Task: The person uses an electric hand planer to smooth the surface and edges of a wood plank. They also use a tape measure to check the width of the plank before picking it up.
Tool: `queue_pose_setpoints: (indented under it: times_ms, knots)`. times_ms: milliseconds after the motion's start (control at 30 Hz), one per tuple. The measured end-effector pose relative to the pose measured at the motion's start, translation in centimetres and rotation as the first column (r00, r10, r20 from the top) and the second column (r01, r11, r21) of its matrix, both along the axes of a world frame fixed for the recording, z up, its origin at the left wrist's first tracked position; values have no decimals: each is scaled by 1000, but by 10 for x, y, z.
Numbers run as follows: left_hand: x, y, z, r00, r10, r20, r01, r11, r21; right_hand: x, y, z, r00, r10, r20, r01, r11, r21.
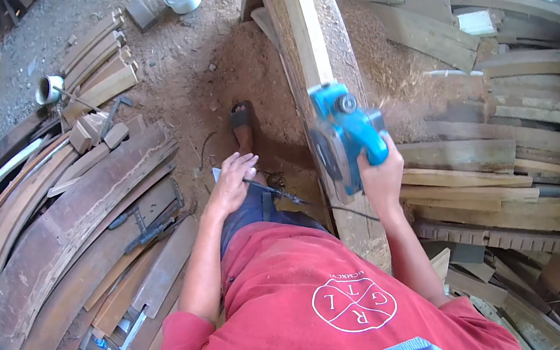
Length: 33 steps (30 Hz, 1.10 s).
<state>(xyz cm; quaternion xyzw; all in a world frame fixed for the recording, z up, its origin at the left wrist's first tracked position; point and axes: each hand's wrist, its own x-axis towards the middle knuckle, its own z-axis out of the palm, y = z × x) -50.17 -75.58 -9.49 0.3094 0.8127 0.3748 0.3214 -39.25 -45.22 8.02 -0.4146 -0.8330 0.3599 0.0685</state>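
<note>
Legible print stands on the red shirt point(265, 305): on its front, nearer its right sleeve than its left, is a white round emblem point(354, 301), a circle cut by two crossing lines into four parts, one capital letter in each. Just outside the circle, on the side toward the shirt's hem, runs a small line of white characters point(347, 275). The lettering appears upside down.

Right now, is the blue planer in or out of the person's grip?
In: the right hand wraps the handle of the blue planer; whether it runs, I cannot tell.
</note>
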Motion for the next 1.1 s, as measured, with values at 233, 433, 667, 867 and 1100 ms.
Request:
queue_pose_setpoints:
  times_ms: [233, 433, 667, 867, 1100]
  knots:
    - [-48, 7, -1, 994, 99, 46, -98, 995, -14, -181, 49, -1, 998, 50, -40, -48, 998, 50]
    - [-104, 22, -3, 981, 158, 110, -155, 987, -37, -327, 94, -14, 987, 112, -111, -89, 977, 195]
    - [-156, 30, -5, 964, 190, 184, -165, 976, -144, -514, 173, -58, 991, 134, 5, -127, 925, 358]
    - [-186, 50, -8, 951, 273, 146, -267, 962, -58, -653, 238, -89, 922, 245, -301, -66, 863, 501]
    - [-160, 26, -8, 963, 268, 7, -267, 961, -79, -585, 219, -73, 946, 257, -200, -215, 954, 210]
